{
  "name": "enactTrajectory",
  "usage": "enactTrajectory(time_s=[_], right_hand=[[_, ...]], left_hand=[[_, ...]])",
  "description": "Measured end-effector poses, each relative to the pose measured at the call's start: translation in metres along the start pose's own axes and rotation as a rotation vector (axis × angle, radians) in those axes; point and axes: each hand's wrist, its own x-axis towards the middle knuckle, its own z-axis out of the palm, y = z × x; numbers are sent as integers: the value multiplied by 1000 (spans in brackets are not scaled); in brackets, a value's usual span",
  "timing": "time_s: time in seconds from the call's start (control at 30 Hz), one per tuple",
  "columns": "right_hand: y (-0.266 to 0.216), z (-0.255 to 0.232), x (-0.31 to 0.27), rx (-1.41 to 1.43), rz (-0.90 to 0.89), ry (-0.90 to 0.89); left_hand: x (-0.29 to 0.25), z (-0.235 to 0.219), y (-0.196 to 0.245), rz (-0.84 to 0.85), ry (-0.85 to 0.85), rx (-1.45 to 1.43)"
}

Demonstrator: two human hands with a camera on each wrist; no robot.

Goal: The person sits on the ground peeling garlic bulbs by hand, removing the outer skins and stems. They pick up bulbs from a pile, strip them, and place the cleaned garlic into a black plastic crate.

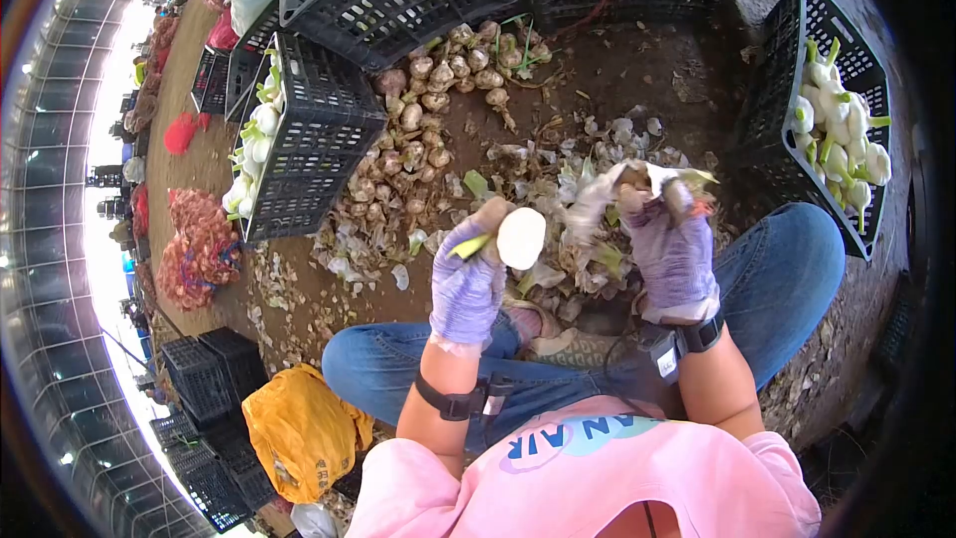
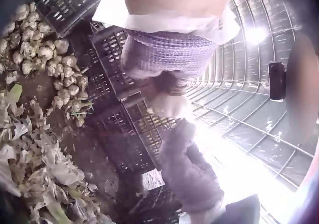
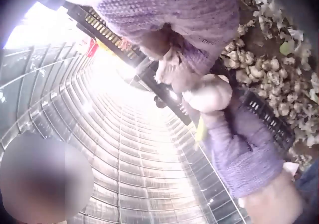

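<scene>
My left hand (image 1: 468, 274), in a purple knit glove, grips a white garlic bulb (image 1: 521, 239) with a short green stem (image 1: 470, 246) between its fingers. Strips of dry garlic skin (image 1: 597, 194) hang from my right hand (image 1: 672, 249), whose gloved fingers and thumb pinch them above the husk pile. In the head view the two hands are apart. Seen from the right wrist, the smooth bulb (image 3: 212, 94) overlaps the torn skin (image 3: 169, 69). Bare fingertips stick out of the gloves.
Unpeeled garlic bulbs (image 1: 410, 120) lie heaped ahead, beside loose husks (image 1: 558, 264). Black crates hold peeled garlic at left (image 1: 309, 139) and right (image 1: 812, 174); more crates (image 1: 398, 0) stand at the back. A yellow sack (image 1: 299, 428) lies beside the person's left knee.
</scene>
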Motion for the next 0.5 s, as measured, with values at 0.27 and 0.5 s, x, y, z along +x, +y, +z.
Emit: enactTrajectory(time_s=[0.27,0.5], right_hand=[[-3,6,-17,-713,193,-325],[34,-46,-11,-1406,-173,-488]], left_hand=[[12,-5,-13,-186,230,-538],[42,-76,-81,-416,421,-112]])
